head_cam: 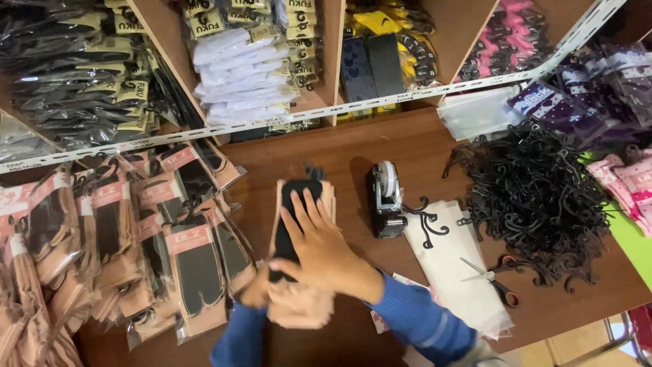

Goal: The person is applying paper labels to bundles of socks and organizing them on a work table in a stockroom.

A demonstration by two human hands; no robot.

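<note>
Brown wooden table (353, 146) below a row of shelf compartments carries everything. Near the middle of its front half lies a stack of beige hosiery (299, 306) with a black sock (293, 204) laid lengthwise on top. The right hand (322, 248) rests flat on the sock, fingers spread and pointing toward the shelves — pressing, not clamped round anything. The left hand (255, 287) is mostly hidden under the right wrist at the stack's front-left corner; it seems to pinch the stack's edge, though I cannot tell for certain. Both sleeves are blue.

Just right of the stack stands a black tape dispenser (387, 200) with a white roll. Right of that lies a pile of clear plastic bags (455, 265) with scissors (492, 278) on its right edge — red-handled, blades apart. A heap of black plastic hooks (536, 187) fills the right side. Packaged socks (183, 245) overlap along the left edge.
</note>
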